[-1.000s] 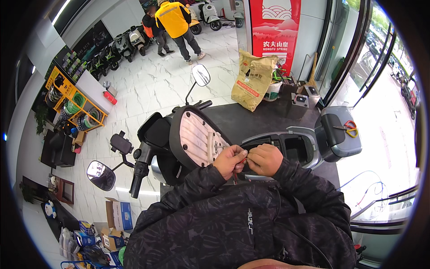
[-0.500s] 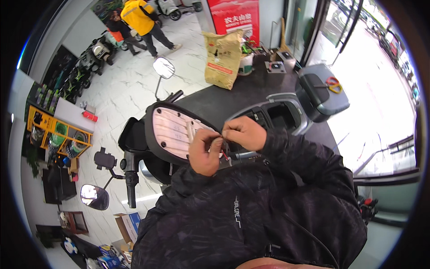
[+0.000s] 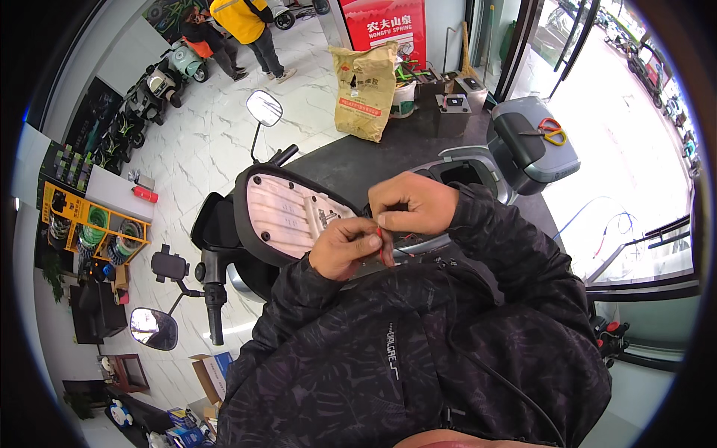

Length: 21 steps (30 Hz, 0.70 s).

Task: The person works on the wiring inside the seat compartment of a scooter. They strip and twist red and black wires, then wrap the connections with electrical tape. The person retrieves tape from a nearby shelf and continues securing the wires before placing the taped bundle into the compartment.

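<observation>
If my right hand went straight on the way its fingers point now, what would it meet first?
Most likely your left hand, close by at the thin red wire; whether the two hands touch is unclear.

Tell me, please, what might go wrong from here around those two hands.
The thin red wire held between the left hand and right hand could slip free. The raised seat could drop toward the hands; its support can't be made out. The scissors lying on the rear box might slide off if bumped.
</observation>
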Each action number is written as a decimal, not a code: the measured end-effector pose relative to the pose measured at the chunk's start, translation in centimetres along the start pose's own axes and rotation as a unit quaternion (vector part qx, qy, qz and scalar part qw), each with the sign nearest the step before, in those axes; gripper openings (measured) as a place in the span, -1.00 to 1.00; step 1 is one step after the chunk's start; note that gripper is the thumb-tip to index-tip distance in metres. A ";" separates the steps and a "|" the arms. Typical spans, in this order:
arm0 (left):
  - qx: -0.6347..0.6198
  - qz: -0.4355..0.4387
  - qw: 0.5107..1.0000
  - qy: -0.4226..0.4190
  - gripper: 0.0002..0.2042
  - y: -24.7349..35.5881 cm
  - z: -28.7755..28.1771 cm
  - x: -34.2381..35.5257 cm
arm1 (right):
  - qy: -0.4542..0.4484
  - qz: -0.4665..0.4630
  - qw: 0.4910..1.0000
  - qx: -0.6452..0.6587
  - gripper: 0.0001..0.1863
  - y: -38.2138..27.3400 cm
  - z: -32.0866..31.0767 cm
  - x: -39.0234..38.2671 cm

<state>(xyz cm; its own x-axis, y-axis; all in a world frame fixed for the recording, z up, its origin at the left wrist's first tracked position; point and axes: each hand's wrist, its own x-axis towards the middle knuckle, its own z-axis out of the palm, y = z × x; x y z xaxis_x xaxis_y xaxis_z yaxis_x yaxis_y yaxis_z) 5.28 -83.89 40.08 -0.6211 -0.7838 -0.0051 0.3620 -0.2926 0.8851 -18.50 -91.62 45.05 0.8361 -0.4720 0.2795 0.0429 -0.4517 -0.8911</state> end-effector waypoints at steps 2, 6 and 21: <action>0.034 0.033 0.997 0.069 -0.79 0.1 0.4 0.3 | 0.088 -0.040 0.991 -0.093 -0.81 -0.5 -0.1 -0.5; 0.098 0.069 0.980 0.161 -0.87 0.6 1.1 0.6 | 0.170 -0.089 0.957 -0.218 -0.56 -1.9 0.3 -1.8; 0.300 0.196 0.912 0.200 -0.88 0.8 3.2 1.0 | 0.318 -0.194 0.878 -0.301 -0.78 -0.1 3.5 -2.2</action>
<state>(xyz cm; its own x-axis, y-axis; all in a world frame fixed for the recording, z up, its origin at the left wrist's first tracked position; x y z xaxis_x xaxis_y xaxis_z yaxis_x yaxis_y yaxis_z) 2.77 -83.16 42.27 -0.1785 -0.9363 0.3025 -0.0185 0.3105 0.9504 -18.47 -87.91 43.30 0.3395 -0.4360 0.8335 -0.2000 -0.8993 -0.3889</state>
